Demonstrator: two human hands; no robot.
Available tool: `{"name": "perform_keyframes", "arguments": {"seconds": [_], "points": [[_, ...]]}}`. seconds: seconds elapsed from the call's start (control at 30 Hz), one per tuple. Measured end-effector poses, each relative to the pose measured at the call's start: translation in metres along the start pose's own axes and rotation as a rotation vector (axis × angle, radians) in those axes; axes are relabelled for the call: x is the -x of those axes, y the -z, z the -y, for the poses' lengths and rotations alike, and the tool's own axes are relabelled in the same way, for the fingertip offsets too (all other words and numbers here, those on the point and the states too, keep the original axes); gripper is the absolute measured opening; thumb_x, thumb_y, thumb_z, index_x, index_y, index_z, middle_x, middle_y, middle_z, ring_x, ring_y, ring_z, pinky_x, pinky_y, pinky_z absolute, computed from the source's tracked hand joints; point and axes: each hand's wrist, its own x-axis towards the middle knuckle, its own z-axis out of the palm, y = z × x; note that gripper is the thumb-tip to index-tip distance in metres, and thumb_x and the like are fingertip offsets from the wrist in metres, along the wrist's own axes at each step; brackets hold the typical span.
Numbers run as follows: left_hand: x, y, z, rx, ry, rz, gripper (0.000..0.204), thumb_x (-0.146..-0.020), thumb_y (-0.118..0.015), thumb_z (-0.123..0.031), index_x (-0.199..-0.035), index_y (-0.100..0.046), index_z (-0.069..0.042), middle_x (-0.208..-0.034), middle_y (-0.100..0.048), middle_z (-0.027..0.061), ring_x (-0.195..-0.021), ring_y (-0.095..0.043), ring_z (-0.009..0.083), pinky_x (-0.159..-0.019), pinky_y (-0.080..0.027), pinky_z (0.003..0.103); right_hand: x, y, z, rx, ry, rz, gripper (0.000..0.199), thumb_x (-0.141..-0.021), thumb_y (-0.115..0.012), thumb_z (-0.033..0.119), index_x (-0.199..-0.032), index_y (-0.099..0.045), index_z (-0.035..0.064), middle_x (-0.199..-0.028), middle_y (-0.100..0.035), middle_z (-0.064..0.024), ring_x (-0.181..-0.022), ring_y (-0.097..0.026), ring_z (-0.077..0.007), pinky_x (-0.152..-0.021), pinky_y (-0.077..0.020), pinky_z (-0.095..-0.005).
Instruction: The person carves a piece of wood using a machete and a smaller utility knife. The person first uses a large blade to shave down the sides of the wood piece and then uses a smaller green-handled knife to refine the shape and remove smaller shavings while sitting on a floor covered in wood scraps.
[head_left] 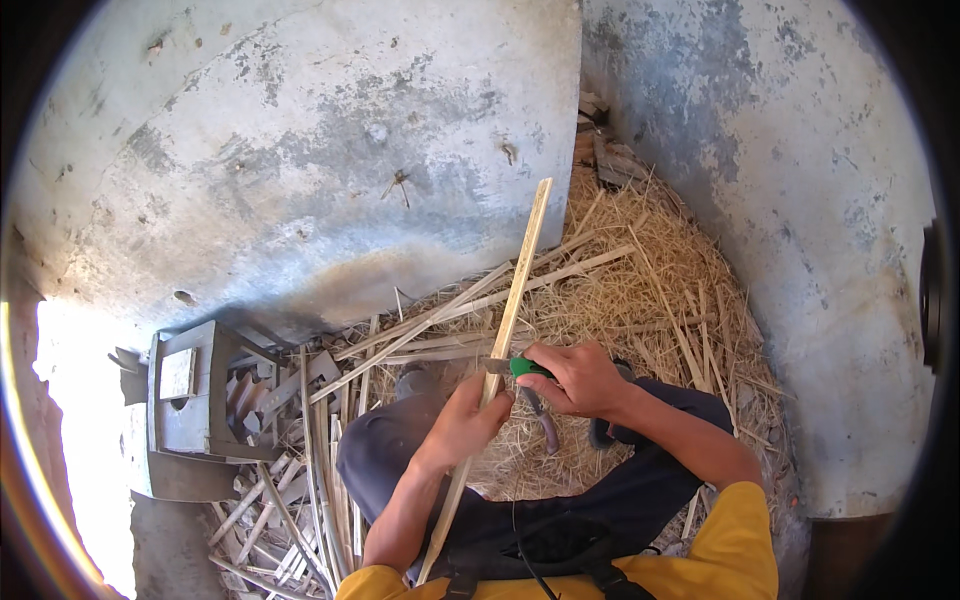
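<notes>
A long, pale strip of split bamboo (521, 285) slants up from my lap, its far end standing out in front of the wall. My left hand (467, 420) is closed round it, a little below its middle. Just above that grip, the short blade of a green-handled knife (526, 368) lies across the strip. My right hand (580, 378) is wrapped round the knife's handle. Between my knees, a curved tool with a brownish handle (546, 427) rests on the shavings; part of it is hidden behind my right hand.
Shavings (690, 300) are heaped ahead and to the right. Loose strips (440, 318) lie across the heap, with more offcuts (290, 520) at the left. A grey wooden box (190, 400) holding scraps stands at the left. Stained walls (330, 130) close in the far side and right.
</notes>
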Motion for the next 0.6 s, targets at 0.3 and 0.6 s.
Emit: {"name": "perform_keyframes", "arguments": {"seconds": [0.3, 0.6], "points": [[0.001, 0.001, 0.009, -0.058, -0.020, -0.018, 0.008, -0.097, -0.058, -0.009, -0.095, -0.055, -0.002, -0.073, -0.055, 0.0006, -0.067, -0.051, 0.0091, -0.059, -0.042, 0.030, -0.003, 0.002, -0.003, 0.067, 0.053, -0.020, 0.033, -0.101, -0.064, 0.040, -0.097, -0.064, 0.0070, -0.076, -0.069, -0.0091, -0.054, -0.065, -0.0298, -0.047, -0.0483, -0.0392], [0.001, -0.003, 0.004, -0.137, -0.141, -0.063, 0.011, -0.098, -0.056, -0.008, -0.100, -0.056, 0.002, -0.076, -0.055, 0.0041, -0.073, -0.054, 0.0134, -0.066, -0.046, 0.034, -0.007, 0.007, -0.017, 0.125, 0.011, -0.086, 0.031, -0.101, -0.064, 0.038, -0.097, -0.066, 0.0075, -0.073, -0.068, -0.0080, -0.053, -0.065, -0.0272, -0.047, -0.0484, -0.0374]]}}
